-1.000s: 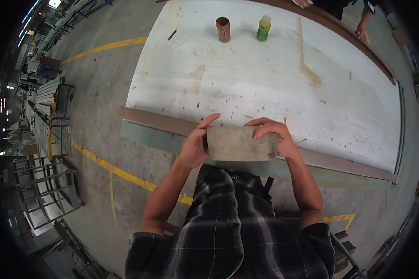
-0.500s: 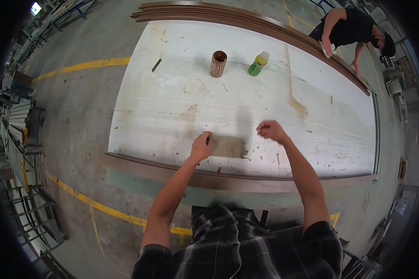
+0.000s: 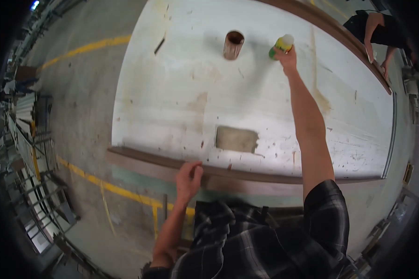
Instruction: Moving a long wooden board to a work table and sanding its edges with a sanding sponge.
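At the far right of the white tabletop [image 3: 172, 102], my right hand [image 3: 287, 56] is wrapped round a small green and yellow bottle [image 3: 285, 43] with a whitish top. Left of the bottle stands an open brown-stained can [image 3: 233, 46], dark inside. A flat grey-beige rectangular piece [image 3: 236, 138] with a ragged right edge lies on the near part of the table; I cannot tell if it is cloth or abrasive sheet. Over the brown strip at the table's near edge, my left hand [image 3: 189, 180] holds nothing, its thumb and forefinger apart.
A long brown strip [image 3: 139, 156] runs along the near edge, and more brown lengths [image 3: 330, 25] lie along the far right edge. Another person [image 3: 379, 28] bends over these, hands on them. A small dark sliver [image 3: 159, 45] rests at the far left.
My left hand has let go of the grey-beige piece and drawn back to the near edge. My right hand has reached forward and taken hold of the bottle. The view has shifted.
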